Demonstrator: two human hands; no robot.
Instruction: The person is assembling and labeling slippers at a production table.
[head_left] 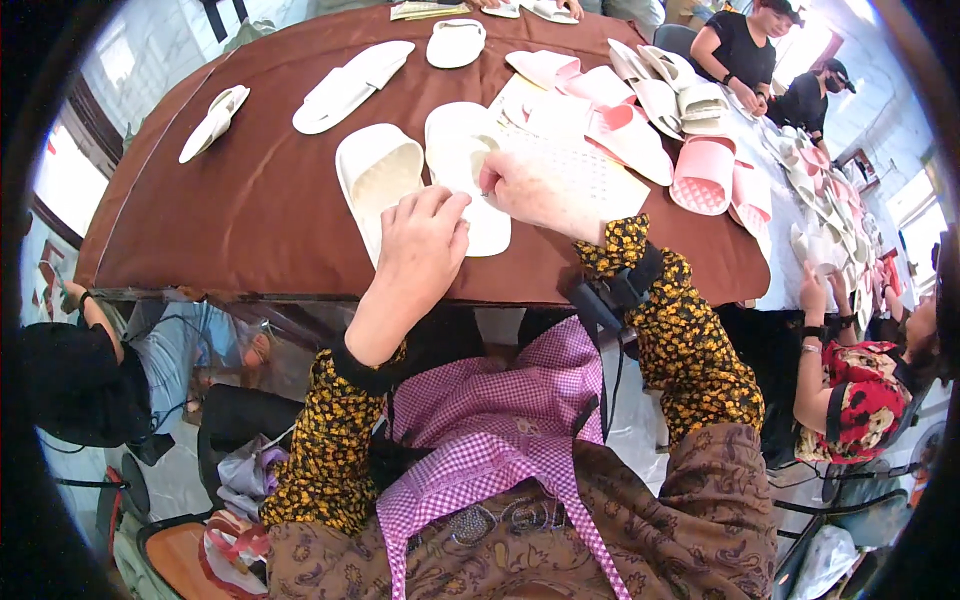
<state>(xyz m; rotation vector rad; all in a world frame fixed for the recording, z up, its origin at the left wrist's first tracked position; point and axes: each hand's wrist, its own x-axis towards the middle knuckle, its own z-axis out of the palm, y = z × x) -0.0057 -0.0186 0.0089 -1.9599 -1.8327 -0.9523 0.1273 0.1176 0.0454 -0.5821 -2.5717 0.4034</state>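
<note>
A pair of white slippers lies before me on the brown-covered table (pixel 230 240), the left slipper (pixel 372 165) close beside the right slipper (pixel 462 125). My left hand (pixel 425 235) crosses the near part of the left one, its bent fingers pressed together at the inner edge of the right one. Over the right slipper, my right hand (pixel 540 190) pinches with thumb and forefinger; anything held there is too small to make out. Under my right wrist are pale printed sheets (pixel 600 175).
Pink slippers (pixel 703 175) and stacked white slippers (pixel 704 105) sit to the right. More white slippers (pixel 355 85) lie farther back. A person in black (pixel 740 50) works at the far right; another in a red patterned top (pixel 860 400) sits nearer. Someone (pixel 70 380) is at my left.
</note>
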